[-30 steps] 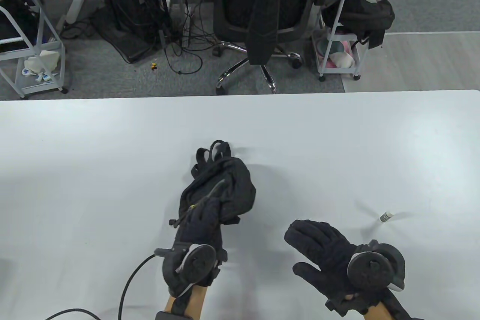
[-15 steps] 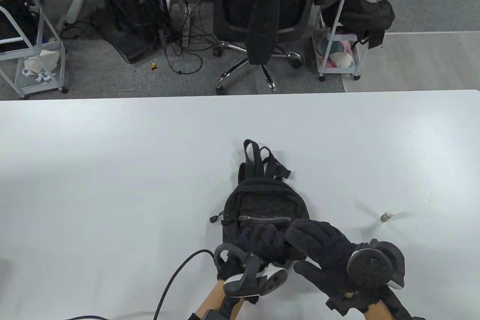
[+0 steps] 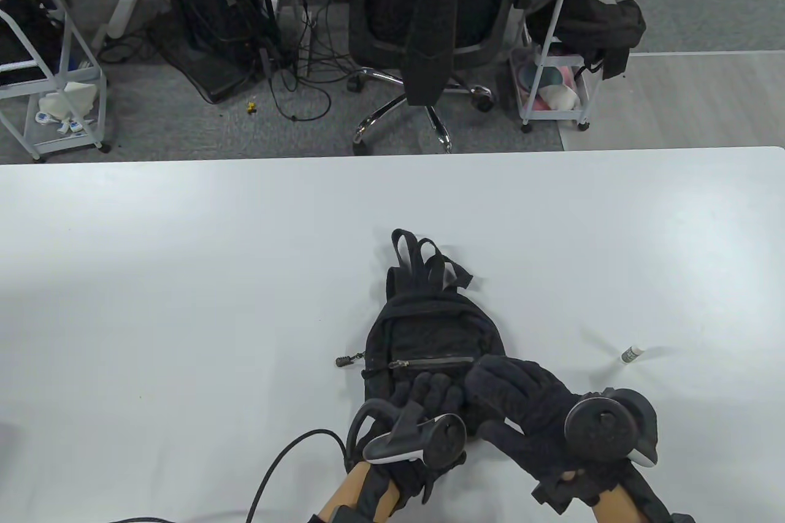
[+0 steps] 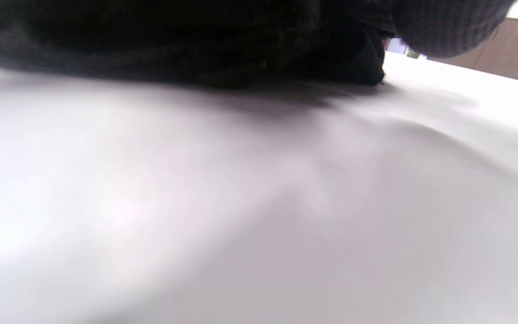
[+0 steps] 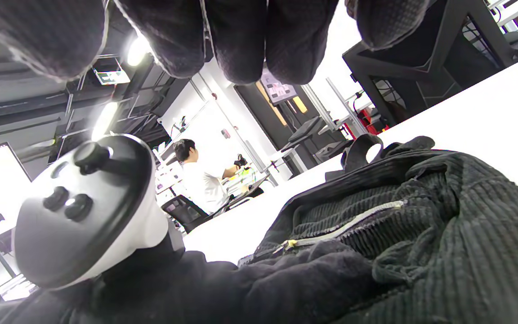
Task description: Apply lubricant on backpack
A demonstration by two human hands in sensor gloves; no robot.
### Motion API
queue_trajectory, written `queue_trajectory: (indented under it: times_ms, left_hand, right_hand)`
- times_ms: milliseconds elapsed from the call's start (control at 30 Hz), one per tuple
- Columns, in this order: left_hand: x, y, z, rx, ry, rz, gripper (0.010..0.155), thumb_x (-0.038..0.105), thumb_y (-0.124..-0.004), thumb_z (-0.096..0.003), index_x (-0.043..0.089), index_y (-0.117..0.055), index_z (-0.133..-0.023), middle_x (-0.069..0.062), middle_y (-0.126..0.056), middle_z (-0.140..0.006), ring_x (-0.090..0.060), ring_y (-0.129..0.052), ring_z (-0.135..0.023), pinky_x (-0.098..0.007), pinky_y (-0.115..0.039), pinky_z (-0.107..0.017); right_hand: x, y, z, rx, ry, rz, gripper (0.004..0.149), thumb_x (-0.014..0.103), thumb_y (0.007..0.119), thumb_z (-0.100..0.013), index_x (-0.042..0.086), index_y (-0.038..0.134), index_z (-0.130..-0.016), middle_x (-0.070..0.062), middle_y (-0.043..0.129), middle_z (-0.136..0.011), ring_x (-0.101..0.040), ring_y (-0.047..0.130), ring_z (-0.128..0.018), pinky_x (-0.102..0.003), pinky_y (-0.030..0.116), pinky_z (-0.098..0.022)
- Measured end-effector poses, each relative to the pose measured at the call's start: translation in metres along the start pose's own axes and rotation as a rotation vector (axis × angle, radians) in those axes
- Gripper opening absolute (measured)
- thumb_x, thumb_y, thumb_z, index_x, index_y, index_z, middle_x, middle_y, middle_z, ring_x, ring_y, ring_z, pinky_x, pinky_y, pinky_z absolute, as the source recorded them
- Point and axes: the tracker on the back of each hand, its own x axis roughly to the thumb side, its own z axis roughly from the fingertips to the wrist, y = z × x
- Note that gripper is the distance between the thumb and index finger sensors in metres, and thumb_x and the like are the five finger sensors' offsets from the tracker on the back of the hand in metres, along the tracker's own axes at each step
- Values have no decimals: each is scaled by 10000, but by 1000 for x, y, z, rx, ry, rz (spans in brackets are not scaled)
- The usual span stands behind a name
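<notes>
A small black backpack [image 3: 429,327] lies flat on the white table [image 3: 184,278], straps toward the far edge, its front zipper [image 3: 429,362] shut and the pull [image 3: 344,360] sticking out left. My left hand [image 3: 426,391] rests flat on the backpack's near edge, fingers stretched out. My right hand [image 3: 497,382] is open, fingers spread, just above the backpack's near right corner. In the right wrist view my right fingers [image 5: 241,40] hang clear above the backpack [image 5: 421,234]. A small white lubricant tube [image 3: 631,354] lies on the table to the right, held by neither hand.
A black cable [image 3: 276,468] runs from my left wrist across the table's near edge. An office chair [image 3: 429,26] and wire carts [image 3: 552,87] stand on the floor beyond the far edge. The left wrist view shows only the table [image 4: 241,202] and blurred dark fabric [image 4: 173,45].
My left hand carried the bunched backpack rightward and laid it flat, front up, then eased from gripping its near edge to resting on it. The right hand barely moved.
</notes>
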Motion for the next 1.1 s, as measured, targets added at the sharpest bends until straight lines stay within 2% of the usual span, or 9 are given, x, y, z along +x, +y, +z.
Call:
queue_trajectory:
  times_ms: [167, 367, 500, 600, 767, 933, 1100]
  left_hand:
    - [-18, 21, 16, 165, -79, 203, 831, 593, -681, -432, 139, -504, -1106, -233, -461, -1139, -497, -580, -1047, -673, -512, -727]
    - [-53, 60, 62, 512, -114, 419, 783, 576, -716, -443, 143, -591, -1082, -213, -562, -1123, -494, -661, -1020, -676, -558, -711]
    - [-72, 75, 88, 690, -126, 513, 772, 573, -727, -451, 135, -613, -1076, -208, -592, -1115, -495, -690, -1008, -686, -580, -702]
    - [-83, 82, 101, 785, -126, 586, 755, 567, -729, -455, 137, -631, -1068, -209, -606, -1110, -499, -706, -998, -693, -588, -696]
    - [-94, 86, 108, 819, -104, 601, 740, 560, -736, -460, 140, -643, -1062, -206, -626, -1102, -499, -724, -988, -698, -597, -690]
    - [-101, 85, 108, 817, -84, 624, 733, 558, -739, -463, 136, -658, -1057, -207, -640, -1097, -501, -735, -982, -702, -600, -688]
    - [-105, 84, 108, 822, -69, 636, 725, 556, -741, -464, 137, -669, -1051, -205, -652, -1091, -499, -745, -976, -702, -605, -686]
  right_hand:
    - [-1, -7, 2, -25, -2, -2, 645, 637, 734, -440, 406, 623, -1031, 7, 626, -1108, -325, 724, -1046, -634, 553, -730]
    - [-7, -29, 7, -107, 18, -3, 640, 633, 741, -436, 403, 641, -1025, 14, 639, -1102, -328, 726, -1046, -636, 551, -732]
    - [-14, -41, 10, -146, 59, 8, 634, 627, 747, -437, 397, 658, -1021, 10, 644, -1102, -335, 725, -1047, -638, 544, -736]
    - [-22, -49, 13, -167, 118, 39, 634, 623, 758, -434, 392, 671, -1018, 6, 644, -1104, -340, 717, -1051, -642, 535, -740]
    - [-43, -61, 16, -188, 307, 158, 635, 612, 780, -435, 390, 677, -1020, 1, 617, -1119, -348, 678, -1070, -644, 499, -757]
    - [-80, -76, 23, -246, 657, 295, 652, 604, 816, -437, 415, 642, -1036, 27, 558, -1147, -332, 596, -1117, -629, 435, -799]
    - [-129, -84, 36, -281, 967, 208, 668, 579, 861, -454, 437, 599, -1052, 43, 496, -1167, -317, 541, -1138, -606, 398, -826]
